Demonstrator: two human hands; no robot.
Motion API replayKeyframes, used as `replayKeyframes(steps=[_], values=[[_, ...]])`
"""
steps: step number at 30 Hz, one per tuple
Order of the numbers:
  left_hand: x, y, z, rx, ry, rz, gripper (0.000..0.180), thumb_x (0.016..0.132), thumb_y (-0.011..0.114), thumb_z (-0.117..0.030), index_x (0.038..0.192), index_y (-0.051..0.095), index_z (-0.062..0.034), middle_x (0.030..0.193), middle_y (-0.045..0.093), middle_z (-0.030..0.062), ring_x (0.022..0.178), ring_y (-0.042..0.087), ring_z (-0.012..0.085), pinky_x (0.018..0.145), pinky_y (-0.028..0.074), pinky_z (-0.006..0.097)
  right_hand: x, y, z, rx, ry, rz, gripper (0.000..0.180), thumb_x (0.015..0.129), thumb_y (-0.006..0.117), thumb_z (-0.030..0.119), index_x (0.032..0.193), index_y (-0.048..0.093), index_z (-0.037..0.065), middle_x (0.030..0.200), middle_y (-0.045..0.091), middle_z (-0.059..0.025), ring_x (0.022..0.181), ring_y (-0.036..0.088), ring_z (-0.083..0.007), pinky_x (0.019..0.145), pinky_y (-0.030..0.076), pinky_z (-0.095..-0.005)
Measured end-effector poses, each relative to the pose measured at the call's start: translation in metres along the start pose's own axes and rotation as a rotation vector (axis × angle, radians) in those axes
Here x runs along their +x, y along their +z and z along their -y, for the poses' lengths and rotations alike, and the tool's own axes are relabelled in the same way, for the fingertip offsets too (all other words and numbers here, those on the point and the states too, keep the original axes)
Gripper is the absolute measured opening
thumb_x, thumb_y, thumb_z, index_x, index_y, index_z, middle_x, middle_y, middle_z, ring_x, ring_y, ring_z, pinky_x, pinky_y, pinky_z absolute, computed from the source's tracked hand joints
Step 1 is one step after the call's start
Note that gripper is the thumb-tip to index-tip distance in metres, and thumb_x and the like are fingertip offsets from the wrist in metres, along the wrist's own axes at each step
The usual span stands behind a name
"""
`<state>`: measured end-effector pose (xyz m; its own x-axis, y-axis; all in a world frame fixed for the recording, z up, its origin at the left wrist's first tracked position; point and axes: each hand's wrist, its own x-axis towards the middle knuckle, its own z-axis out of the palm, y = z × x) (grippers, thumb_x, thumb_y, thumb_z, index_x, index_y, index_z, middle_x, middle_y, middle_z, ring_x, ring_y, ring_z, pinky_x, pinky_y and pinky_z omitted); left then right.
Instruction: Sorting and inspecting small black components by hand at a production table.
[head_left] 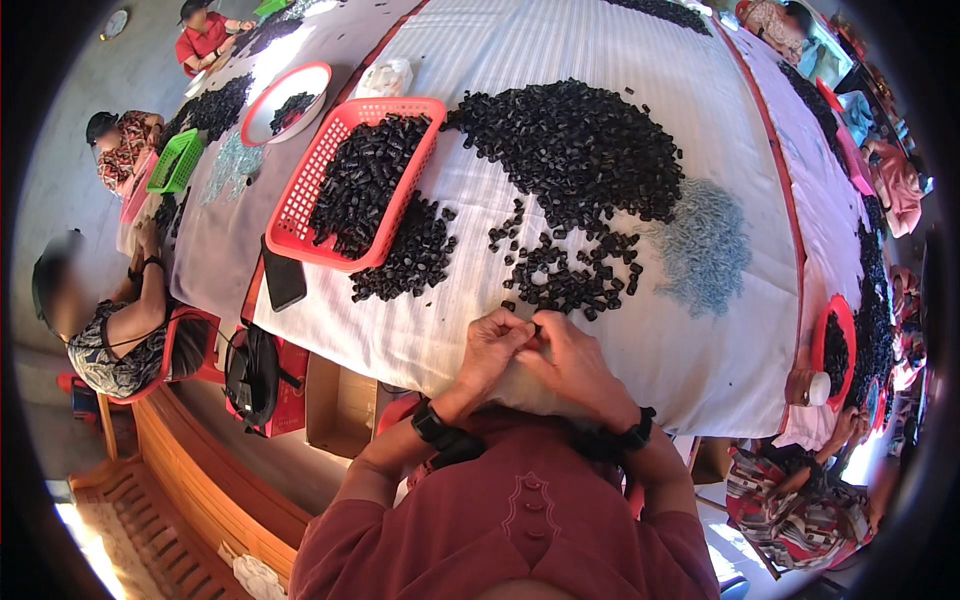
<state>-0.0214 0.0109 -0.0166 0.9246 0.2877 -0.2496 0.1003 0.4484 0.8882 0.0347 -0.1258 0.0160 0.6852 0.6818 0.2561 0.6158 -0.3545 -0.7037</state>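
My left hand (488,347) and my right hand (572,357) meet at the table's near edge, fingertips pinched together. Whatever they hold between them is too small and covered to make out. Just beyond the fingers lies a loose scatter of small black plastic pieces (570,275). Farther back spreads a large heap of the same black pieces (570,140). To its right is a pile of small, clear bluish pieces (705,250). A red plastic basket (287,215) at the left holds longer black pieces (365,180), with another small black pile (412,255) against its right side.
A dark phone (284,281) lies by the basket, and a white crumpled bag (385,78) behind it. Left stand a red-rimmed basin (259,112) and a green basket (176,160). A jar (808,388) stands right. Several people sit at neighbouring tables. A wooden bench (190,450) is lower left.
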Motion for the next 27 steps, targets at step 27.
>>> replayKeyframes(steps=[27], values=[[0.070, -0.108, -0.137, 1.260, 0.778, -0.662, 0.022, 0.078, 0.064, -0.014, 0.095, 0.063, 0.0000, 0.097, 0.061, 0.0162, 0.093, 0.056, 0.0309, 0.084, 0.043, 0.039, -0.049, -0.075, -0.089, -0.174, 0.332, -0.425, 0.020, 0.075, 0.058, -0.002, 0.093, 0.052, 0.004, 0.082, 0.052, -0.0138, 0.069, 0.053, -0.0300, 0.061, 0.044, -0.0375]])
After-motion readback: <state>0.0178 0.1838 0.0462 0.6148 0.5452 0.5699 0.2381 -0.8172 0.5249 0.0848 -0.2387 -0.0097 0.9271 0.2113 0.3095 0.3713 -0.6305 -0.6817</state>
